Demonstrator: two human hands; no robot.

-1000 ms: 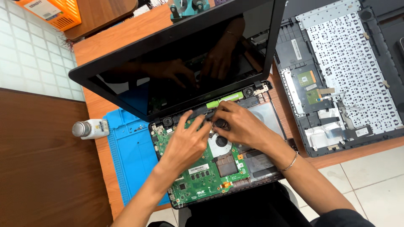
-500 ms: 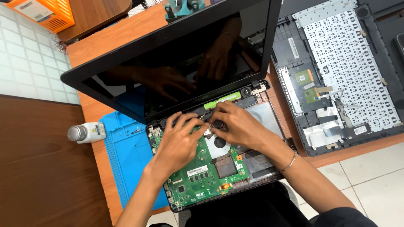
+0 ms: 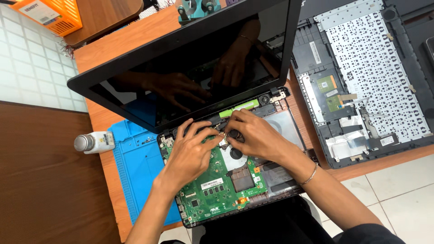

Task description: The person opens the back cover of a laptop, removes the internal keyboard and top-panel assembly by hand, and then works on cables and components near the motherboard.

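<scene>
An opened laptop (image 3: pixel 217 135) sits at the middle of the wooden table (image 3: pixel 113 40), its bottom half stripped of the keyboard cover so that the green motherboard (image 3: pixel 217 185) lies bare. The dark screen (image 3: pixel 190 77) leans back toward twelve o'clock and mirrors both hands.

The left hand (image 3: pixel 190 153) lies palm down on the motherboard, coming in from seven o'clock; its fingers are spread and slightly bent, their tips pressed near the hinge edge at the board's twelve o'clock side. It rests on the board rather than closing round anything. The right hand (image 3: pixel 253 135) comes in from five o'clock, a thin bracelet (image 3: pixel 311 174) on its wrist. Its fingers are curled together and pinch at a small part just beside the left fingertips, at about twelve o'clock of the round cooling fan (image 3: pixel 236 154); what it pinches is too small to tell. The two hands nearly touch there.

A blue work mat (image 3: pixel 135 171) lies under the laptop and shows at its nine o'clock side. At nine o'clock of the mat, a small white bottle with a grey cap (image 3: pixel 94 142) lies on its side at the table's edge. At three o'clock of the laptop lies the removed keyboard cover (image 3: pixel 366 77), turned underside up, with its white backing sheet and touchpad board showing. An orange basket (image 3: pixel 49 16) stands at the eleven o'clock corner, and a teal tool stand (image 3: pixel 196 9) shows at twelve o'clock behind the screen.
</scene>
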